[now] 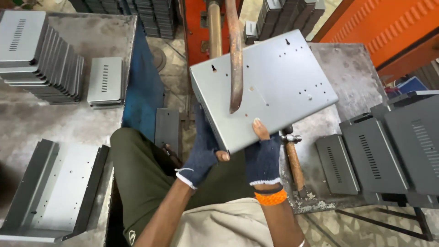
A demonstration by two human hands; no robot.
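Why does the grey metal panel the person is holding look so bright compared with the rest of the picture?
In the head view, even daylight falls on the tilted panel, so its pale face shines softly without hard glare; the left hand and right hand beneath it sit in shade. The copper rod looks sharp; the frame's corners bend slightly, and the stacked covers are a little soft.

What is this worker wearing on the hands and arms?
Both hands wear dark blue knitted gloves with the fingertips cut off and frayed pale edges at the cuffs. The right hand also has a bright orange braided band around the wrist, just below a thin dark band. The left hand has no wristband. Both forearms are bare, no sleeves.
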